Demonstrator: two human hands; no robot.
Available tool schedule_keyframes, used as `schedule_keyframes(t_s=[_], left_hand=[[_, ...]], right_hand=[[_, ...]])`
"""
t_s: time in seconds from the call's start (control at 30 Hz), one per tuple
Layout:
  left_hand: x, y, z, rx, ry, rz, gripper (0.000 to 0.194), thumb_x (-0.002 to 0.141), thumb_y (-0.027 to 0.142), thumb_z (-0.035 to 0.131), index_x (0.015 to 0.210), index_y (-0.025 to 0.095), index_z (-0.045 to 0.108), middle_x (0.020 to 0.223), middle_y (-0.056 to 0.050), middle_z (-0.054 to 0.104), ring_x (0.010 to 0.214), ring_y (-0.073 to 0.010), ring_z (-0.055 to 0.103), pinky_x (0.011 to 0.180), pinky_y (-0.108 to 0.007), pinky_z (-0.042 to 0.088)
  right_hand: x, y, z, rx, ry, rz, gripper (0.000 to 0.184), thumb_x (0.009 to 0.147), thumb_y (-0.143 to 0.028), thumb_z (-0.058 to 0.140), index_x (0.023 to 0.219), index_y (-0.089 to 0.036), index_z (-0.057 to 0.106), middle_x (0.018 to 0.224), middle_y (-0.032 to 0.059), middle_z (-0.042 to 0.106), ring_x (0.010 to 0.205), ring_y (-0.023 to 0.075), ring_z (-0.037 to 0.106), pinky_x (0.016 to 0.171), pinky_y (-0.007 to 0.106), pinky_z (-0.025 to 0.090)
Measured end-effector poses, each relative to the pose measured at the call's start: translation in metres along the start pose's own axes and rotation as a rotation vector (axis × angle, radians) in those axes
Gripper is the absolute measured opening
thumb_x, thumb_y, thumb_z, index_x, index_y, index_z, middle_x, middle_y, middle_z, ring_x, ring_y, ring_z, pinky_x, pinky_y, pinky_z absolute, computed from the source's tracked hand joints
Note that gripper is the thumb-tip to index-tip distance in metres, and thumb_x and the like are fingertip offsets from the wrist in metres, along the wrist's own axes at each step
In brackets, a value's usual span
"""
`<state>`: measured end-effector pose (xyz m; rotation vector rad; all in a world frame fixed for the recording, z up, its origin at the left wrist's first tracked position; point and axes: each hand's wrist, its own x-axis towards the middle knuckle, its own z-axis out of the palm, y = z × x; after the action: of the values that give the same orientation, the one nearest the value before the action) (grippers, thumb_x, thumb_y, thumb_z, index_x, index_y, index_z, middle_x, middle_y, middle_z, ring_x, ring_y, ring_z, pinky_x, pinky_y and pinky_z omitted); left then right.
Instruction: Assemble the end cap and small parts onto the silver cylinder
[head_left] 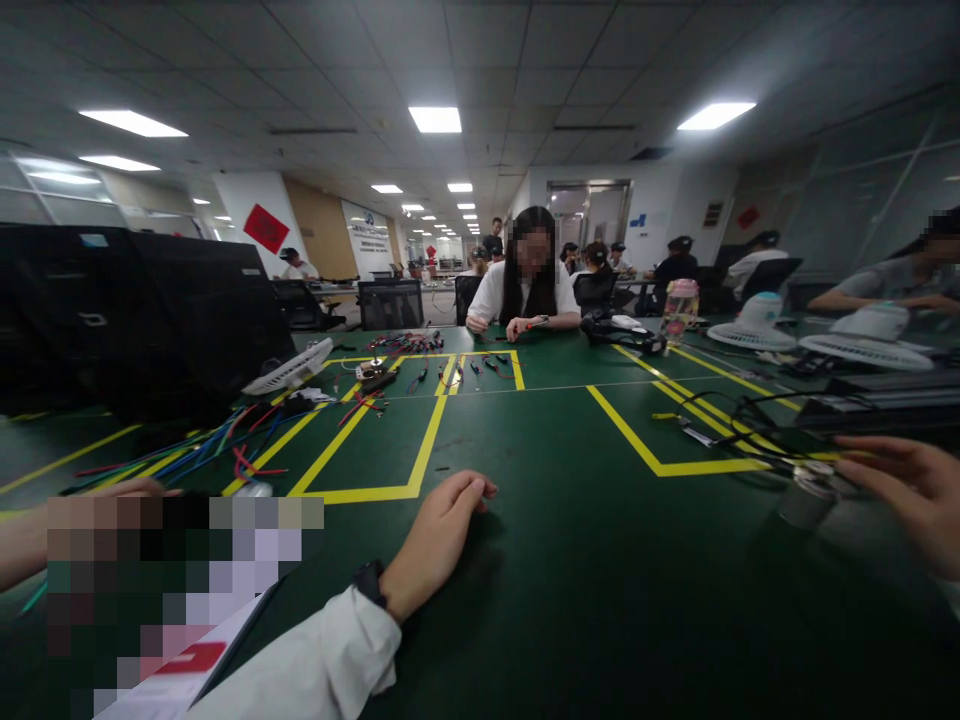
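Observation:
My left hand [442,540], with a black band at the wrist and a white sleeve, rests on the green table [570,600]. Its fingers are curled in and closed, and nothing shows in them. At the right edge my right hand [911,495] reaches in with thumb and forefinger apart. Its fingertips are right beside a small silver metal cylinder [808,498], which looks like a motor; whether they touch it I cannot tell. Black cables [739,415] lie in loops just behind the cylinder.
Yellow tape [360,495] marks the table. Red and blue wires [217,435] lie at left beside black computer cases [142,310]. Another person's hand [112,490] is at far left. Opposite sits a person [532,280]. White fan heads [757,325] and a bottle [681,312] stand at back right.

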<state>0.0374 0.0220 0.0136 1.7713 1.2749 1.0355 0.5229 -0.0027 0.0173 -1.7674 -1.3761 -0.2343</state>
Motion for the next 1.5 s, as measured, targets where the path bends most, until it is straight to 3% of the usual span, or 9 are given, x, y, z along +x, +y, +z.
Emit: schedule_keyframes(t_s=[0.17,0.33,0.5,0.67,0.83,0.97,1.07,1.2,1.5], left_hand=[[0.001,-0.001,0.001,-0.044,0.013,-0.003,0.032,0.089,0.037,0.039,0.085,0.016,0.062,0.081,-0.004,0.063,0.079,-0.0186,0.059,0.075,-0.029,0.043],[0.003,-0.009,0.000,-0.135,0.034,0.009,0.028,0.089,0.036,0.040,0.086,0.016,0.059,0.083,-0.004,0.061,0.078,-0.0179,0.058,0.074,-0.029,0.044],[0.006,-0.019,-0.002,-0.217,0.060,0.002,0.026,0.089,0.037,0.041,0.088,0.016,0.057,0.080,-0.003,0.060,0.075,-0.0175,0.058,0.072,-0.030,0.045],[0.007,-0.020,-0.001,-0.214,0.066,0.003,0.025,0.088,0.037,0.042,0.090,0.016,0.057,0.080,-0.003,0.060,0.075,-0.0175,0.058,0.072,-0.030,0.045],[0.007,-0.018,0.001,-0.183,0.064,-0.010,0.025,0.088,0.037,0.043,0.091,0.017,0.056,0.080,-0.003,0.061,0.075,-0.0177,0.058,0.072,-0.030,0.044],[0.006,-0.019,0.001,-0.172,0.064,-0.006,0.026,0.088,0.038,0.042,0.092,0.017,0.056,0.080,-0.002,0.060,0.075,-0.0177,0.058,0.071,-0.029,0.044],[0.006,-0.019,0.002,-0.159,0.060,-0.006,0.026,0.088,0.039,0.043,0.091,0.017,0.057,0.079,-0.002,0.061,0.074,-0.0177,0.058,0.071,-0.029,0.044],[0.006,-0.017,0.003,-0.124,0.060,-0.017,0.026,0.087,0.039,0.043,0.090,0.018,0.057,0.078,-0.002,0.061,0.074,-0.0179,0.058,0.070,-0.029,0.043],[0.005,-0.016,0.002,-0.119,0.039,-0.007,0.025,0.087,0.039,0.042,0.090,0.018,0.057,0.079,-0.002,0.061,0.074,-0.0181,0.058,0.071,-0.029,0.043]], right_hand=[[-0.027,-0.073,0.021,0.081,-0.033,-0.444,0.032,0.075,-0.037,0.059,0.103,-0.023,0.053,0.106,0.0065,0.060,0.099,0.0185,0.057,0.091,0.033,0.043],[-0.056,-0.158,0.066,0.272,-0.358,-0.686,0.015,0.082,-0.025,0.052,0.096,-0.020,0.051,0.087,0.0030,0.060,0.081,0.0115,0.057,0.072,0.025,0.047],[-0.046,-0.167,0.072,0.024,-0.178,-0.757,0.018,0.079,-0.031,0.053,0.092,-0.020,0.056,0.100,0.0074,0.059,0.100,0.0221,0.053,0.087,0.043,0.039],[-0.033,-0.081,0.047,-0.423,0.111,-0.509,0.063,0.074,-0.048,0.056,0.127,-0.017,0.045,0.137,0.0219,0.034,0.128,0.0426,0.028,0.094,0.058,0.027],[-0.037,0.015,0.035,-0.367,-0.140,-0.322,0.078,0.077,-0.050,0.053,0.143,-0.020,0.023,0.132,0.0252,0.041,0.120,0.0373,0.043,0.086,0.049,0.040],[-0.035,0.034,0.033,-0.195,-0.257,-0.240,0.071,0.078,-0.045,0.055,0.140,-0.026,0.029,0.126,0.0218,0.048,0.118,0.0338,0.046,0.090,0.048,0.037],[-0.032,0.013,0.028,-0.033,-0.258,-0.128,0.066,0.072,-0.041,0.064,0.133,-0.029,0.043,0.124,0.0191,0.050,0.117,0.0333,0.046,0.093,0.048,0.035],[-0.035,-0.048,0.027,0.480,-0.360,0.349,0.061,0.067,-0.032,0.070,0.124,-0.034,0.049,0.121,0.0114,0.053,0.105,0.0251,0.055,0.087,0.039,0.045],[-0.063,-0.204,0.085,1.656,-1.031,0.955,0.036,0.090,-0.022,0.043,0.124,-0.010,0.042,0.114,0.0112,0.059,0.098,0.0130,0.062,0.088,0.023,0.050]])
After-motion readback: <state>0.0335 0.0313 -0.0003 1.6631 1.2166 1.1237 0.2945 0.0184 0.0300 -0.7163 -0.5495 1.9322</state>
